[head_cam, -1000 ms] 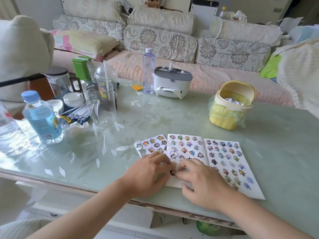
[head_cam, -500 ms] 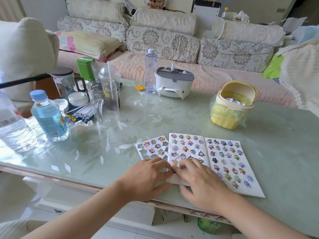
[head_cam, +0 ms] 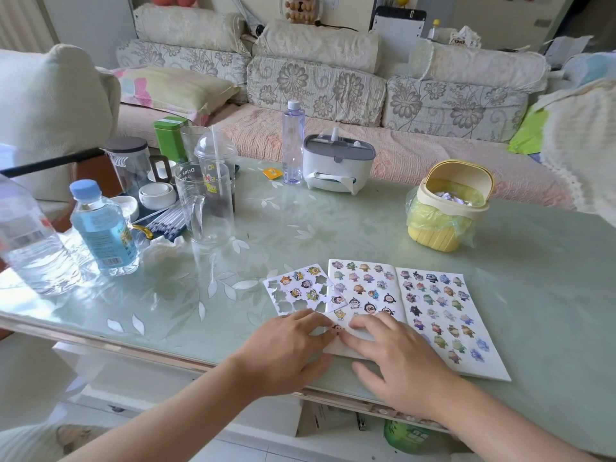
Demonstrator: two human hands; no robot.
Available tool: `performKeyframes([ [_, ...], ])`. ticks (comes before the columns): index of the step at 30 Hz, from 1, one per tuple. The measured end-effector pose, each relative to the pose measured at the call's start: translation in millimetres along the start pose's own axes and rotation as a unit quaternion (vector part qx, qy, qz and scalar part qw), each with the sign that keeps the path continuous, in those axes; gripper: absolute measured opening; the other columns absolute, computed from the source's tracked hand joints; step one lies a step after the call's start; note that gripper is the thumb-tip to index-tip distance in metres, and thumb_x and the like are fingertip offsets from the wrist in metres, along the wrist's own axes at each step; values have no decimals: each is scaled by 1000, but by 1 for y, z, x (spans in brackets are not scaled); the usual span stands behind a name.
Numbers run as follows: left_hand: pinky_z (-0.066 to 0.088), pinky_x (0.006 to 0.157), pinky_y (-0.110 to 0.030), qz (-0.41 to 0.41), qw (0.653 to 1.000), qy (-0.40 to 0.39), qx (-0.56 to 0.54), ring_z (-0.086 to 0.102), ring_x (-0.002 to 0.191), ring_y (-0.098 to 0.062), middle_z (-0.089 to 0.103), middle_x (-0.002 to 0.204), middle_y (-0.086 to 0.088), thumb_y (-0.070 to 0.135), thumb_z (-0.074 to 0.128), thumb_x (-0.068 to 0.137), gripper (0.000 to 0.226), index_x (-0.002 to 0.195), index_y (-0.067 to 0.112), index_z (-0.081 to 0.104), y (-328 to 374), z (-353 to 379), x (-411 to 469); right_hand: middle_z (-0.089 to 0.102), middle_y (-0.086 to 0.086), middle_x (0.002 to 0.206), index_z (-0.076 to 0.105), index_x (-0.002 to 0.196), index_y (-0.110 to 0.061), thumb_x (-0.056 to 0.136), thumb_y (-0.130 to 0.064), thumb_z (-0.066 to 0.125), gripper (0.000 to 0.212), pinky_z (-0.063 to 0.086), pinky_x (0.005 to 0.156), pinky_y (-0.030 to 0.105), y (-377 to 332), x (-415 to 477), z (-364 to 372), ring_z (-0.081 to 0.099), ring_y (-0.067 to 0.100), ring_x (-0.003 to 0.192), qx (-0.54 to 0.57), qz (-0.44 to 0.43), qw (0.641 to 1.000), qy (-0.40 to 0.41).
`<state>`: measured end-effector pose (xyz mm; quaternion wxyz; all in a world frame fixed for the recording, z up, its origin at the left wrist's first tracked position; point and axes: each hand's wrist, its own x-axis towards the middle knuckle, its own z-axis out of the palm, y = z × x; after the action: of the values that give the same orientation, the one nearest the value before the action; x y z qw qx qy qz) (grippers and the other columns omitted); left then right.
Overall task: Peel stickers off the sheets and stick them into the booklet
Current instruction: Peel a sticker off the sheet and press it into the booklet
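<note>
The left hand and right hand are lying spread flat on the open booklet's near left page, pressing a small sticker down. The sticker sheet is touching the booklet's left edge. Uneven pressing risks creasing the sticker, or the booklet sliding on the glossy surface.

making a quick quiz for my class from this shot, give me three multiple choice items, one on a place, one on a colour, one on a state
1. Where does the part-peeled sticker sheet lie?
A left of the booklet
B right of it
C across both its pages

2. What colour is the small bin?
A red
B yellow
C black

3. How does the booklet lie?
A shut
B open flat
C rolled up

Answers: 1 A, it sits at the booklet's left edge; 2 B, its ribbed body is yellow; 3 B, both pages face up.
</note>
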<state>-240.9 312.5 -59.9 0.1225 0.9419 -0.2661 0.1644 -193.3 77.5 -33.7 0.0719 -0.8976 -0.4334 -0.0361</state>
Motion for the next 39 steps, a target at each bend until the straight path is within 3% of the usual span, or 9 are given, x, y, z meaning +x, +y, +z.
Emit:
performKeyframes([
  [5, 57, 75, -33, -1, 1000, -2, -7, 62, 107, -22, 62, 125, -2, 44, 50, 99, 36, 127, 27, 66, 0, 0, -3, 46, -9, 128, 47, 145, -30, 94, -47, 38, 55, 47, 93, 32, -6, 2, 2, 45, 15, 117, -10, 12, 1000, -16],
  [10, 57, 71, -35, -7, 1000, -7, -6, 62, 101, -22, 62, 122, -3, 45, 52, 97, 38, 128, 27, 66, 0, 0, 0, 40, -9, 127, 39, 149, -31, 92, -46, 33, 59, 45, 94, 33, -12, 7, 3, 41, 16, 116, -22, 22, 999, -23],
  [17, 56, 76, -31, -29, 999, 14, 5, 63, 99, -19, 63, 118, 3, 40, 53, 93, 37, 125, 24, 66, 10, 2, 1, 43, -7, 126, 44, 146, -26, 93, -48, 34, 59, 49, 89, 34, -13, 9, 5, 44, 17, 114, -26, 28, 999, -16],
  [26, 49, 96, -34, -53, 999, 2, 11, 56, 112, -19, 58, 126, 2, 40, 40, 101, 43, 128, 17, 63, 14, 8, -2, 55, -9, 118, 65, 125, -23, 84, -48, 50, 50, 54, 80, 30, -13, -2, 3, 53, 14, 109, -4, 28, 999, 28],
  [30, 41, 103, -33, -81, 996, -26, -6, 48, 120, -17, 49, 132, 5, 45, 32, 102, 49, 136, 20, 58, 15, 6, 1, 54, -9, 125, 63, 132, -25, 87, -51, 45, 55, 52, 88, 32, -9, -1, 2, 49, 13, 117, 15, 32, 999, 13],
  [34, 37, 106, -33, -118, 989, -37, -77, 44, 122, -13, 50, 128, 9, 48, 31, 99, 50, 129, 24, 64, 11, 3, 8, 48, -13, 133, 57, 138, -31, 89, -54, 37, 57, 46, 98, 33, -6, 4, -3, 40, 10, 126, 37, 36, 998, -25],
  [39, 42, 95, -24, -144, 970, -16, -197, 55, 104, -8, 62, 111, 10, 43, 45, 96, 39, 118, 29, 73, -6, 2, 15, 51, -25, 122, 65, 127, -35, 94, -40, 56, 35, 44, 97, 27, 7, 18, -9, 46, -6, 112, 157, 77, 985, 3],
])
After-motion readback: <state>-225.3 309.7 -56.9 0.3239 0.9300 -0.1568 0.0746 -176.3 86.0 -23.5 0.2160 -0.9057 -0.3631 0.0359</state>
